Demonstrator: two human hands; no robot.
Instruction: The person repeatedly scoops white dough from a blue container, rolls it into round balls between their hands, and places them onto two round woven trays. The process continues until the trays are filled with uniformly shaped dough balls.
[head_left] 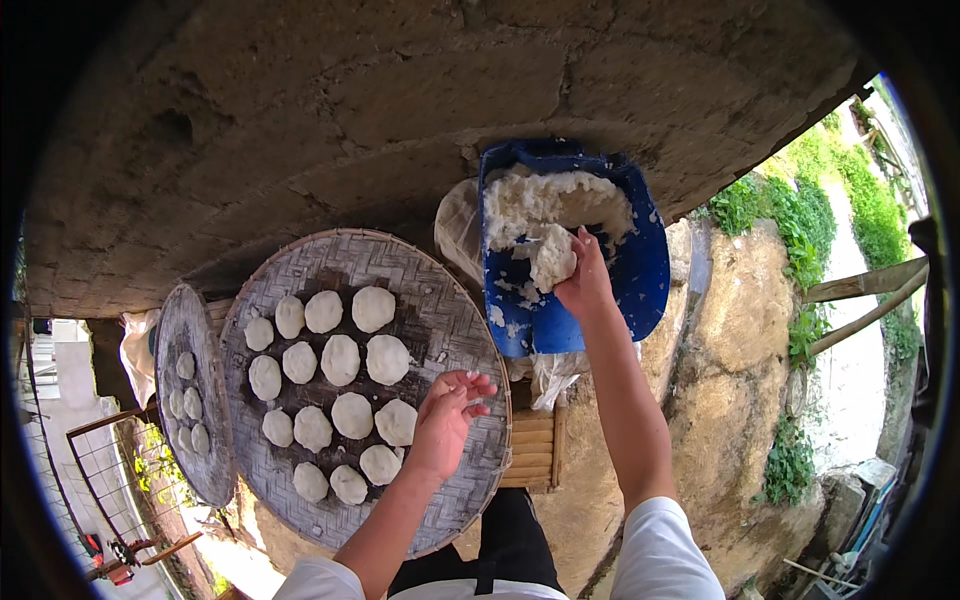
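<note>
Inside the blue plastic basin (pixel 655 275) my right hand (pixel 588 280) is closed on a lump of white dough (pixel 550 258). More crumbly white dough (pixel 560 198) lies heaped along the basin's far side, with bits stuck to its walls. My left hand (pixel 448 420) hovers over the right edge of a round woven bamboo tray (pixel 460 335), its fingers loosely bent and apart, holding nothing. Rows of flattened round dough balls (pixel 340 360) sit on this tray, the nearest of them just left of that hand.
A second, smaller woven tray (pixel 205 350) with several dough rounds stands at the far left. Behind everything rises a brown block wall (pixel 400 120). Plastic sheeting (pixel 555 375) hangs under the basin, beside a slatted bamboo surface (pixel 535 445). Stony ground (pixel 740 350) slopes to the right.
</note>
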